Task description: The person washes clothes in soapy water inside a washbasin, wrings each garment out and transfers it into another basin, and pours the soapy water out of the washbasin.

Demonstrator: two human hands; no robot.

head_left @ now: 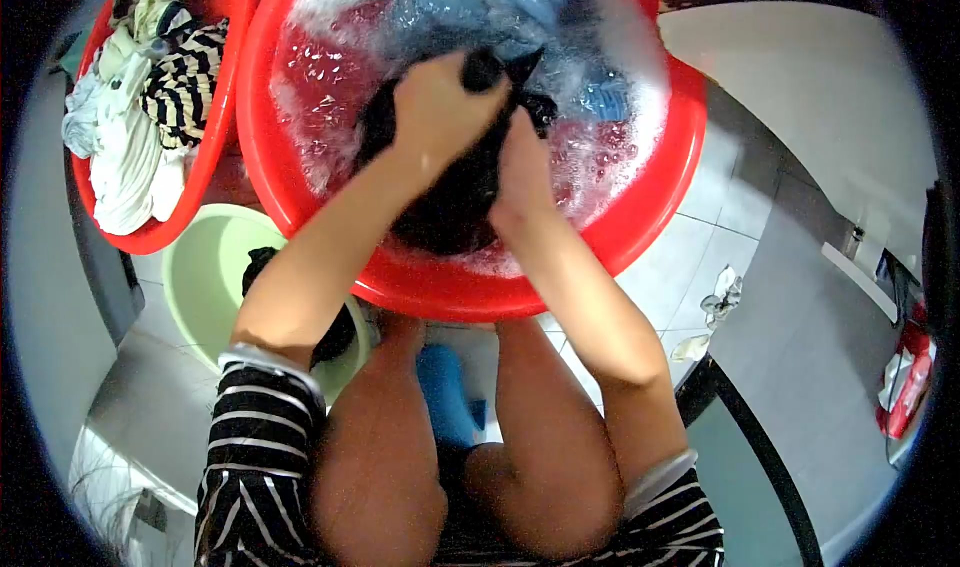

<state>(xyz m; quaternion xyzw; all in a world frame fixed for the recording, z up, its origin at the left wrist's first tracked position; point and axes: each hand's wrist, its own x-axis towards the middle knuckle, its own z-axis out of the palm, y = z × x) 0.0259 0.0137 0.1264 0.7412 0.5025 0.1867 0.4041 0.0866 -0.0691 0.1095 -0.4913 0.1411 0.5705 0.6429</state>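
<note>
A wet black garment (pixel 445 207) lies half in the soapy water of a large red basin (pixel 665 192), bunched up between my two hands. My left hand (pixel 450 107) is closed in a fist around a fold of it. Beside it, slightly lower and to the right, my right hand (pixel 525 167) grips the same black cloth, its fingertips partly hidden by the fabric. Behind both hands a blue garment (pixel 450 12) soaks among white suds.
At upper left a red tub (pixel 225 137) holds several garments, among them a black-and-cream striped one (pixel 190 82). Below it stands a pale green basin (pixel 190 277) with dark cloth inside. Small crumpled pieces (pixel 722 297) lie on the tiled floor at right.
</note>
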